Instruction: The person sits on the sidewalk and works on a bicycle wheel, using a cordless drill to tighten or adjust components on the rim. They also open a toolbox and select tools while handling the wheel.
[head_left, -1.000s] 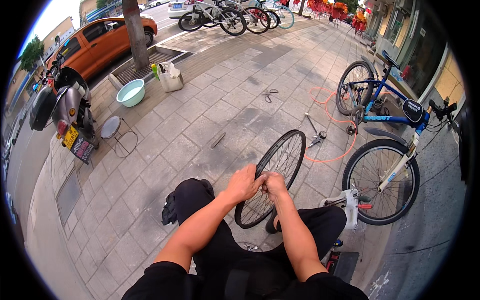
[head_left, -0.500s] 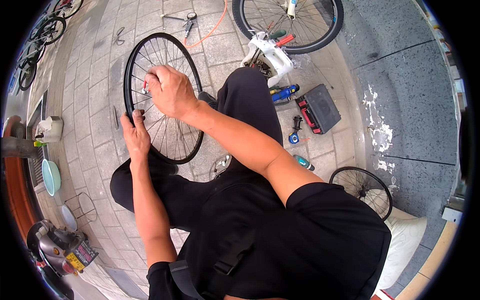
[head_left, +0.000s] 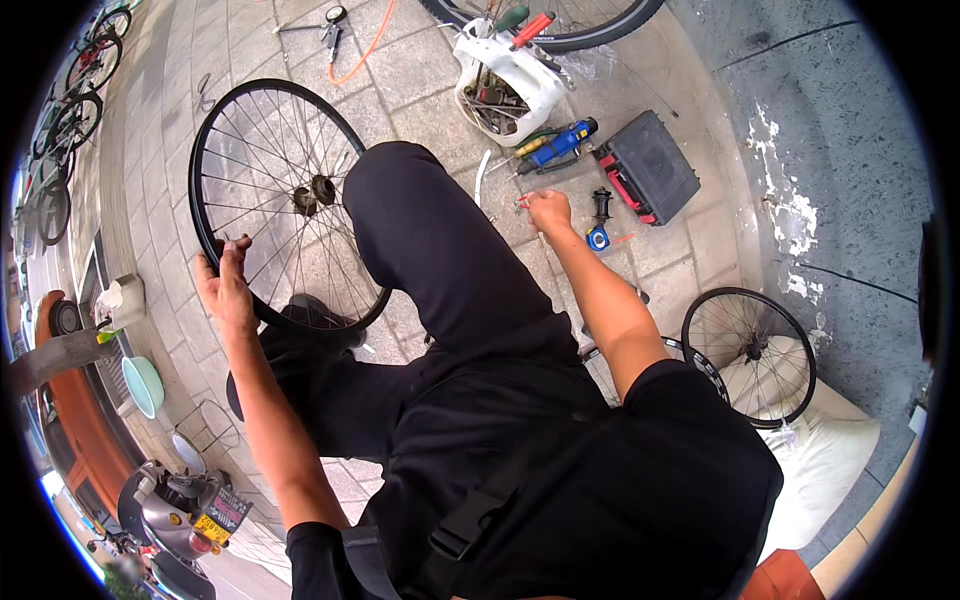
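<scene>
My left hand [head_left: 226, 288] is closed round the near-left part of a black-rimmed bicycle wheel [head_left: 196, 178]. The wheel leans by my legs, with thin spokes and a dark hub [head_left: 313, 195] in its middle. Off to the right, low over the paving, my right hand [head_left: 549, 211] pinches a small red tool [head_left: 523, 202]; its exact kind is too small to make out. Just right of that hand lie a loose black hub [head_left: 601, 205] and a round blue tape measure [head_left: 597, 238].
Ahead stands a cut white jug [head_left: 545, 88] full of tools. A blue power tool [head_left: 565, 143] and a black-and-red case [head_left: 650, 168] lie beyond my right hand. Another wheel [head_left: 808, 345] leans at right against a pale covered bulk. A pressure gauge [head_left: 335, 16] lies far left.
My right hand has left the wheel's spokes and moved right, to beside the loose hub, with the small red tool. My left hand still grips the rim. The view has shifted.
</scene>
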